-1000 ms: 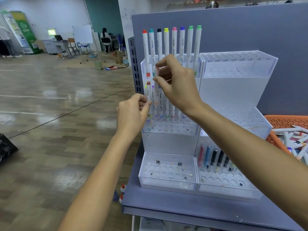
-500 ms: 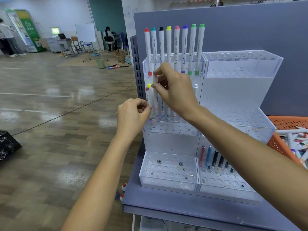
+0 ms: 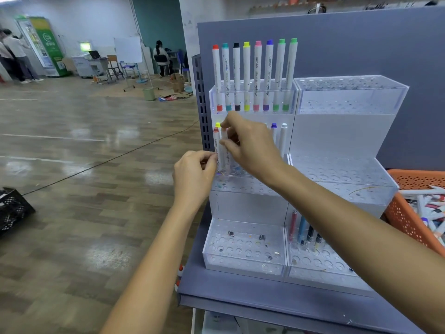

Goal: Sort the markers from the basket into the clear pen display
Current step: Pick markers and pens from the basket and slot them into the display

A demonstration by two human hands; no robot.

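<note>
grey shelf [image 3: 240, 289] with its load
clear pen display [image 3: 349, 121] stands along the shelf's back; orange basket [image 3: 404, 218] sits at its right edge.

Head camera looks forward-down, close on the pen display [image 3: 301, 165].

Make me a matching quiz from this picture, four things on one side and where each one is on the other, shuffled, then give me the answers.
Things:
1. Orange basket
2. Black-capped marker
3. Black crate
4. Right hand

Places:
A. On the floor at far left
B. Standing in the top-left tier of the display
C. At the middle-tier markers, left half
D. Right of the display, holding loose markers

Pairs: 1-D, 2-B, 3-A, 4-C
</note>
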